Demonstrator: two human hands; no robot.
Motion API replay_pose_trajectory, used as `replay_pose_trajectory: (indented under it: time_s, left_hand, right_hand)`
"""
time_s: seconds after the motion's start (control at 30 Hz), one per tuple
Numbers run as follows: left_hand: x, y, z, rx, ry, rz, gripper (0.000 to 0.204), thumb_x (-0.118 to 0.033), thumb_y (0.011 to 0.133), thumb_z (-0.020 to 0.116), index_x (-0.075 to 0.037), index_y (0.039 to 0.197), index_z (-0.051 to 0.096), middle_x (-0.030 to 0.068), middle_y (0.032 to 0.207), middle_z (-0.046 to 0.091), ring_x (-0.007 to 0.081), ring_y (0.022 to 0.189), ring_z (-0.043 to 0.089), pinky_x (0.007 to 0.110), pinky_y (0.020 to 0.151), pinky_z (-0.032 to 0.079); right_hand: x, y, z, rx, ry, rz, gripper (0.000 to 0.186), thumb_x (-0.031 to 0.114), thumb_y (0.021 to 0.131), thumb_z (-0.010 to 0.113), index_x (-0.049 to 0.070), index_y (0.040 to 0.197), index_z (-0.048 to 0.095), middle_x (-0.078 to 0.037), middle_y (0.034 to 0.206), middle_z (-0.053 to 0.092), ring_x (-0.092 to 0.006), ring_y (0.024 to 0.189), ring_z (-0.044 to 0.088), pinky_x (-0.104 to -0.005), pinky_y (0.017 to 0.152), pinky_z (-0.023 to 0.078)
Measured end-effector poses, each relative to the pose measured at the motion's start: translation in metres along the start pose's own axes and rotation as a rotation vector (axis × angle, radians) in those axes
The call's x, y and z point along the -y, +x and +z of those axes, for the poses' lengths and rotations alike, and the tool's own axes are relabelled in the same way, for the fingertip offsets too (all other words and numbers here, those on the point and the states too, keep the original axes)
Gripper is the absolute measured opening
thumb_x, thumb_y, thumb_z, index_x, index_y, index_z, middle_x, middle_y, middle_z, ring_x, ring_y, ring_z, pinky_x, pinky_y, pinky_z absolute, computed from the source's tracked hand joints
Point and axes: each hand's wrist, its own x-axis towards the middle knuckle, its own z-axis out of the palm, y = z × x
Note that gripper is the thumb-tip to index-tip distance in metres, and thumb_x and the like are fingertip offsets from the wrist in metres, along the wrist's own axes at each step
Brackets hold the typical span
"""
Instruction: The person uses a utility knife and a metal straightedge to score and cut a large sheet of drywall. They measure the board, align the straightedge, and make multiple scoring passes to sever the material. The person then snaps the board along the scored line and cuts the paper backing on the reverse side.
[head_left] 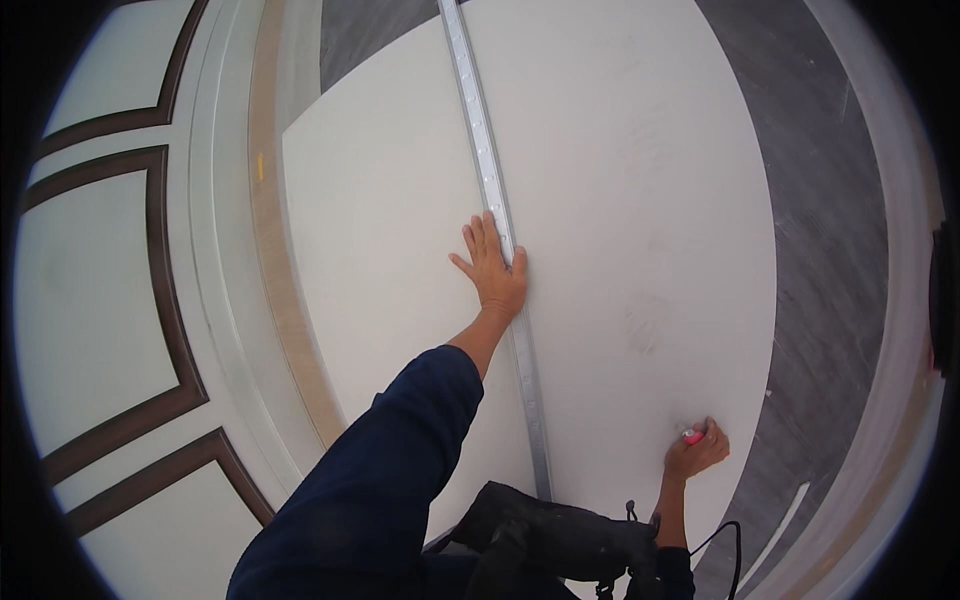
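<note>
A large white board (620, 200) lies on the grey floor, and a long, straight silver metal strip (477, 125) with regular marks along it rests lengthwise across it. My left hand (493, 267) lies on this strip near the middle of the board, palm down with fingers spread. Off to the right, low over the board, my right hand (697, 450) is closed around a small pink tool (692, 437); its kind cannot be made out. Faint grey smudges mark the board's surface near that hand.
On the left runs a white wall with brown-framed panels (180, 300), with a tan strip (270, 200) along its foot. Dark grey floor (820, 200) shows right of the board. A black bag (560, 530) hangs at my front, and a thin offcut (785, 525) lies at lower right.
</note>
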Motion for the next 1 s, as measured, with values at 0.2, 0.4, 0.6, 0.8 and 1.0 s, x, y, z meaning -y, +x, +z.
replay_pose_trajectory:
  time_s: [0.2, 0.4, 0.6, 0.8, 1.0]
  left_hand:
    - [-0.002, 0.006, 0.001, -0.003, -0.032, -0.001, 0.083, -0.032, 0.092, 0.053, -0.010, 0.160, 0.010, 0.0189, 0.166, 0.011, 0.0378, 0.154, 0.002, 0.066, 0.113, -0.014]
    - [-0.002, 0.008, 0.000, 0.021, -0.017, -0.002, 0.084, -0.030, 0.092, 0.053, -0.007, 0.160, 0.009, 0.0174, 0.166, 0.010, 0.0390, 0.154, 0.000, 0.067, 0.112, -0.016]
    - [0.000, 0.010, -0.002, 0.066, -0.014, -0.002, 0.084, -0.028, 0.093, 0.051, -0.005, 0.159, 0.006, 0.0152, 0.167, 0.009, 0.0392, 0.154, -0.004, 0.068, 0.111, -0.018]
    - [0.001, 0.015, -0.005, 0.072, -0.023, 0.008, 0.084, -0.029, 0.094, 0.052, -0.005, 0.160, 0.005, 0.0159, 0.166, 0.011, 0.0389, 0.154, -0.004, 0.066, 0.112, -0.019]
    - [0.002, 0.017, -0.004, 0.059, -0.098, 0.047, 0.083, -0.032, 0.095, 0.053, -0.007, 0.160, 0.008, 0.0167, 0.166, 0.012, 0.0390, 0.153, -0.002, 0.066, 0.112, -0.017]
  right_hand:
    - [0.000, 0.001, 0.006, 0.008, -0.015, 0.015, 0.028, 0.003, 0.086, 0.060, 0.002, 0.115, 0.061, -0.013, 0.101, 0.061, -0.0321, 0.097, 0.054, -0.0458, 0.088, 0.038]
    - [0.000, 0.000, 0.006, -0.001, -0.042, -0.002, 0.031, 0.002, 0.085, 0.060, 0.002, 0.116, 0.061, -0.013, 0.100, 0.062, -0.0323, 0.099, 0.055, -0.0460, 0.088, 0.039]
    - [0.013, 0.011, -0.001, 0.097, -0.085, 0.051, 0.034, 0.000, 0.083, 0.058, 0.000, 0.117, 0.061, -0.014, 0.101, 0.063, -0.0343, 0.095, 0.056, -0.0459, 0.087, 0.042]
    - [0.160, 0.116, 0.025, 0.195, 0.857, 0.581, 0.029, 0.027, 0.104, 0.053, 0.001, 0.112, 0.064, -0.007, 0.096, 0.067, -0.0148, 0.083, 0.060, -0.0281, 0.073, 0.047]
    - [0.260, 0.194, 0.049, 0.305, 1.244, 0.673, 0.035, 0.033, 0.103, 0.051, 0.003, 0.090, 0.064, -0.005, 0.081, 0.066, -0.0104, 0.063, 0.057, -0.0244, 0.055, 0.044]
